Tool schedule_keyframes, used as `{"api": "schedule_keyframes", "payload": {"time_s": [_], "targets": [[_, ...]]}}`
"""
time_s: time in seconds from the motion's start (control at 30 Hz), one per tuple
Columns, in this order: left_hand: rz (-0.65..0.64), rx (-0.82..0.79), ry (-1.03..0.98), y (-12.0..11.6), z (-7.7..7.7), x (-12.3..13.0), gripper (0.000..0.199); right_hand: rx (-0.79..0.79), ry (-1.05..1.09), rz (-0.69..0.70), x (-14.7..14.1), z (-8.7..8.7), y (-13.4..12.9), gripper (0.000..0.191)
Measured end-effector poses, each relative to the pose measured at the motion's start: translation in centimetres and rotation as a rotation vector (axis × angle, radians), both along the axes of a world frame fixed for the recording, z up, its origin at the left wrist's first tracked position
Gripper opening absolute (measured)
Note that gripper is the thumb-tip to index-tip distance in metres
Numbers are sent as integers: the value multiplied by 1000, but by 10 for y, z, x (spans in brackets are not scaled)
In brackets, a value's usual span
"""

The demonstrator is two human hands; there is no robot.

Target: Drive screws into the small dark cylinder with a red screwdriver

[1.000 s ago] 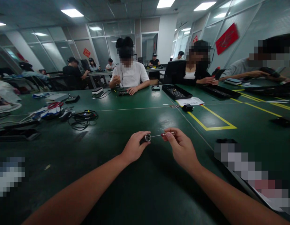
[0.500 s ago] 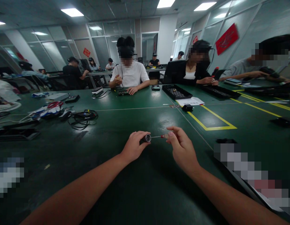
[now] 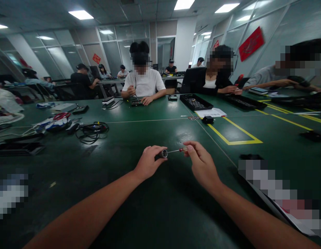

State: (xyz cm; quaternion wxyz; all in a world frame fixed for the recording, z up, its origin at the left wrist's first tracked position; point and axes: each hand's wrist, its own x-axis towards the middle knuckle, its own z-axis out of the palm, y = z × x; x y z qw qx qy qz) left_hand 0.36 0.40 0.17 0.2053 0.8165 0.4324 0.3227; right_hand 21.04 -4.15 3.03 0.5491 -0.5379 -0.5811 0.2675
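Observation:
My left hand (image 3: 148,162) is closed round a dark cylindrical part (image 3: 164,153), whose round open end with a metallic rim faces me. In my right hand (image 3: 202,162) is a small screwdriver (image 3: 183,149) with a red and clear handle, pinched between thumb and fingers. Its thin metal shaft points left, and the tip meets the rim of the cylinder's end. Whether the tip sits inside the opening cannot be made out. Both hands are held over the green table (image 3: 150,214).
Coiled black cables (image 3: 92,132) lie at the left. Ahead is a small black block (image 3: 207,119) near yellow tape (image 3: 245,141). A black parts tray (image 3: 195,102) stands farther back. A person in a white shirt (image 3: 145,83) works opposite. A blurred-out flat object lies at the right.
The screwdriver's handle has risen slightly, so its shaft slopes more. My right fingers have shifted a little; my left hand keeps its hold. The person opposite has lowered a raised hand toward their device.

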Motion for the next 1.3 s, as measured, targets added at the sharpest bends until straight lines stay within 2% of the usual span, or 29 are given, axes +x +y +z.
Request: {"api": "schedule_keyframes", "payload": {"time_s": [0.13,0.27,0.4,0.57,0.63,0.73,1.0,1.1,1.2,1.3], "targets": [[-19,-4,18,0,-1,0,37,-39,-47,-2,1,4,-1,46],[-10,5,18,1,-1,0,36,-8,-4,22,0,0,0,35],[-3,10,20,0,-1,-1,37,-1,51,28,-1,-4,1,34],[-30,6,38,0,-1,0,36,3,-58,0,0,1,-2,43],[-27,3,40,0,-1,0,37,3,-76,-8,0,2,-2,40],[-4,3,35,0,-1,0,37,1,23,-2,-1,0,0,33],[-8,23,23,-3,2,3,38,-28,199,-18,-4,-7,5,37],[-28,77,-13,-3,3,2,37,-130,435,2,0,-12,14,35],[-14,71,-28,-1,3,0,37,-337,638,107,6,-18,24,32],[-5,21,-29,3,0,-1,38,-241,604,65,9,-21,27,30]]}}
